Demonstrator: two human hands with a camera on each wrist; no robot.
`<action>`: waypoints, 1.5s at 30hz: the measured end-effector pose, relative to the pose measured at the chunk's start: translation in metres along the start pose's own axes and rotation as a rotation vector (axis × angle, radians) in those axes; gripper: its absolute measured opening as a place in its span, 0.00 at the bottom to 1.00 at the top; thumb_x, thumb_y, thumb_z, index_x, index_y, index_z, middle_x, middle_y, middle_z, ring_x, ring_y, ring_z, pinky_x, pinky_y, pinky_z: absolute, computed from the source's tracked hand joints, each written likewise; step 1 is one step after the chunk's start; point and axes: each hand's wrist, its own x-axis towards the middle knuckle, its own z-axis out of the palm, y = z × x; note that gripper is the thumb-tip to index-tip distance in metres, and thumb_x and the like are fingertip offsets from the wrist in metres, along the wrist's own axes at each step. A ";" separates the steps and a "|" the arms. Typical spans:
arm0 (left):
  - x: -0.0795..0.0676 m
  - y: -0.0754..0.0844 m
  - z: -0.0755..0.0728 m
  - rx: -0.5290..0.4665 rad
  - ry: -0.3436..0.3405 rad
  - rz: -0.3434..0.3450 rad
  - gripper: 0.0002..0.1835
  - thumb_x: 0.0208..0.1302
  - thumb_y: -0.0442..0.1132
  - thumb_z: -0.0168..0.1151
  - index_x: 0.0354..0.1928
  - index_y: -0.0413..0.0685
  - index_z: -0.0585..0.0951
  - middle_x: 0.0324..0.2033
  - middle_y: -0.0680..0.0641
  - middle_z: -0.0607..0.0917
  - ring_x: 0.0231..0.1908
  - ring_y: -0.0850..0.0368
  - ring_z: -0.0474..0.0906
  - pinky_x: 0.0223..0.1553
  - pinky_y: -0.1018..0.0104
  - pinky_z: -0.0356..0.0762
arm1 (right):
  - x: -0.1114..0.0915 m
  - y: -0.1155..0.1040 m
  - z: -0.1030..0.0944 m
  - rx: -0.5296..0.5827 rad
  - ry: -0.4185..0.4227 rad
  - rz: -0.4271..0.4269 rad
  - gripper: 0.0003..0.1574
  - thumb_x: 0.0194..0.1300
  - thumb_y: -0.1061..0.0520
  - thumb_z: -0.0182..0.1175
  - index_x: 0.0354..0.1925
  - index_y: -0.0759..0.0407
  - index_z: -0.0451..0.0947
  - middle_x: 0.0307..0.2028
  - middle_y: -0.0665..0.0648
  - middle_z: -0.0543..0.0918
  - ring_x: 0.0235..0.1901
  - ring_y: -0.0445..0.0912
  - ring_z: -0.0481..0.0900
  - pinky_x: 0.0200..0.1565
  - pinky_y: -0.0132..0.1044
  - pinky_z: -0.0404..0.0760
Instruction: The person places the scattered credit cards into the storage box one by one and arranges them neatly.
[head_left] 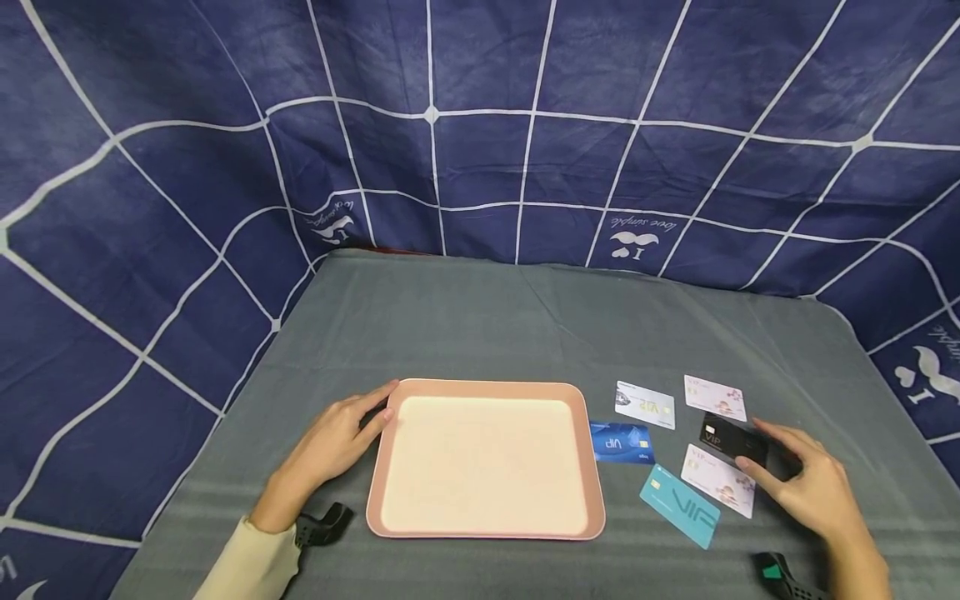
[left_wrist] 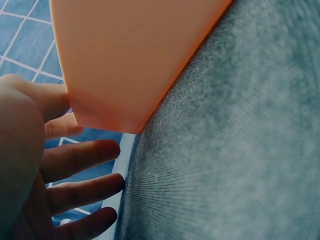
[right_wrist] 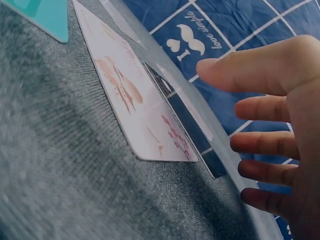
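A shallow pink tray (head_left: 491, 525) with a cream inside lies on the grey cloth. My left hand (head_left: 333, 437) rests at its upper left corner, thumb and forefinger touching the rim. In the left wrist view the other fingers are spread apart beside the tray wall (left_wrist: 130, 60). My right hand (head_left: 813, 483) hovers by the right end of a black VIP card (head_left: 723, 435), its fingers extended and apart from the card. Just below that card lies a pink floral card (head_left: 716, 479), seen large in the right wrist view. Another pink floral card (head_left: 712, 397) lies above.
A white VIP card (head_left: 643, 405) and a teal card (head_left: 678, 504) lie between the tray and the right hand. The blue VIP card (head_left: 624, 443) sits against the tray's right side. A dark blue curtain (head_left: 480, 158) with white lines surrounds the cloth-covered table (head_left: 450, 317).
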 end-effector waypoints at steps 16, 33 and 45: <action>0.002 -0.003 0.006 -0.216 0.008 -0.039 0.22 0.72 0.36 0.59 0.65 0.38 0.74 0.49 0.39 0.86 0.52 0.45 0.82 0.53 0.46 0.75 | 0.000 0.003 -0.001 -0.039 -0.139 0.027 0.47 0.41 0.52 0.81 0.59 0.65 0.77 0.51 0.71 0.78 0.45 0.65 0.74 0.38 0.34 0.61; 0.007 -0.001 0.007 -0.257 -0.005 -0.065 0.23 0.72 0.37 0.59 0.66 0.37 0.73 0.49 0.39 0.85 0.53 0.44 0.81 0.56 0.46 0.74 | -0.001 0.013 -0.008 -0.023 -0.168 0.033 0.44 0.43 0.55 0.80 0.57 0.71 0.76 0.52 0.75 0.74 0.48 0.59 0.70 0.54 0.44 0.65; 0.004 -0.004 0.008 -0.230 -0.004 -0.050 0.23 0.73 0.37 0.58 0.66 0.37 0.73 0.48 0.39 0.86 0.53 0.45 0.81 0.55 0.47 0.74 | -0.004 0.015 -0.004 -0.039 -0.241 0.042 0.40 0.51 0.54 0.75 0.54 0.80 0.74 0.53 0.77 0.67 0.48 0.75 0.62 0.47 0.65 0.56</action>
